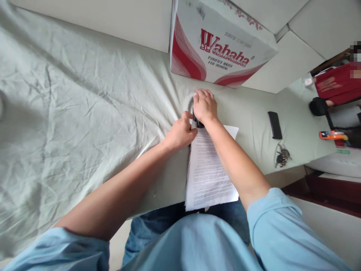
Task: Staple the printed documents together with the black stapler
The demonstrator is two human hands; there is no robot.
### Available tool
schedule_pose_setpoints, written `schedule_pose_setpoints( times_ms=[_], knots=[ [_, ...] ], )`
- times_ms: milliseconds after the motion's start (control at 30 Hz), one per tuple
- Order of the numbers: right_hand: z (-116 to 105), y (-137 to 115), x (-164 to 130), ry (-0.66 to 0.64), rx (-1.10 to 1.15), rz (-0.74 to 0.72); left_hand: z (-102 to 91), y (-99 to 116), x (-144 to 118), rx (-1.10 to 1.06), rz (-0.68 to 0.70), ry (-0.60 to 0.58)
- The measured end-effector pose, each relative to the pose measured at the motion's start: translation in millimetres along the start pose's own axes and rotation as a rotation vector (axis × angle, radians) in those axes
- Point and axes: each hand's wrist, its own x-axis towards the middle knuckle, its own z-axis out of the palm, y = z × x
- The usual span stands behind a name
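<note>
I find the papers (210, 167) at the near edge of the worktop (84, 128), their lower end overhanging it; my right forearm covers part of their right side. My left hand (182, 131) is at their top left corner, fingers bent, thumb at the paper's edge; whether it pinches the sheets I cannot tell. My right hand (205, 105) lies over a black tool (200, 124) at the papers' top edge. Most of the tool is covered, its type unconfirmed; how firmly the fingers close on it I cannot tell.

Right of the papers, keys (282, 156) lie near the near edge, a phone (275, 125) just beyond. Toward the right end, an orange item (331, 135) is hard to make out. A box (222, 47) stands at the far edge, its top cut off. Beyond the right end, a person in red (335, 84) is partly out of view.
</note>
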Motion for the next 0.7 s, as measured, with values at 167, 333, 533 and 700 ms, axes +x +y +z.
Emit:
schedule_pose_setpoints(
  times_ms=[167,333,533,700],
  knots=[
    [-6.5,-5.8,-2.6,-0.024,0.003,0.031,-0.9,1.4,-2.3,0.006,0.003,-0.027],
    [0.8,9.2,23.8,-0.013,0.039,-0.003,-1.4,-0.3,-2.3,0.039,0.011,-0.034],
    [-9.0,48.4,78.0,0.081,0.253,-0.095,-0.5,-4.9,-3.0,-0.002,0.050,-0.055],
    [-52.6,83.8,32.4,0.277,0.669,0.051,1.4,-9.3,-1.5,-0.214,0.127,-0.100]
  ],
)
